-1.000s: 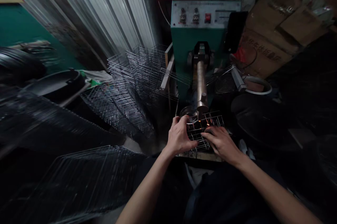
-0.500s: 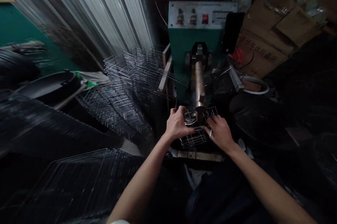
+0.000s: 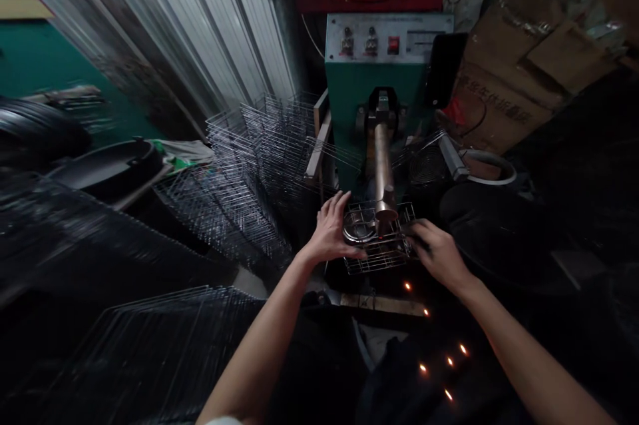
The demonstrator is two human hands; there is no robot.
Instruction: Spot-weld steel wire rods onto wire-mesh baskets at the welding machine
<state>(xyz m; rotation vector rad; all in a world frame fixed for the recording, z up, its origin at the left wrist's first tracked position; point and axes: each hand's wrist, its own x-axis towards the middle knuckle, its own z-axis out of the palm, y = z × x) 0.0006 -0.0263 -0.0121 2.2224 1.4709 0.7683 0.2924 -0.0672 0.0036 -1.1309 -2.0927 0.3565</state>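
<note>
A small wire rack (image 3: pixel 374 262) lies under the tip of a copper-coloured electrode rod (image 3: pixel 384 172) on a green welding machine (image 3: pixel 344 85). A round metal ring (image 3: pixel 358 228) sits at the rack's left part. My left hand (image 3: pixel 329 232) is at the rack's left side, fingers spread and pointing away from me, with its thumb by the front wires. At the right edge, my right hand (image 3: pixel 439 255) has its fingers bent around the wires; its fingertips are partly hidden and dark. A faint red glow shows beneath the rod tip, and several orange sparks (image 3: pixel 450 362) fly towards me.
Stacked wire mesh panels (image 3: pixel 249 172) stand left of the machine, and more mesh (image 3: pixel 164 338) lies at the lower left. A black phone (image 3: pixel 446 68) is at the machine's right side. Cardboard boxes (image 3: pixel 509 92) are piled at the right. A wooden strip (image 3: pixel 384 305) lies below the rack.
Sparks have appeared below the rack. My left fingers have lifted and spread, baring the ring. My right hand has shifted right to the rack's edge. The whole view has moved slightly.
</note>
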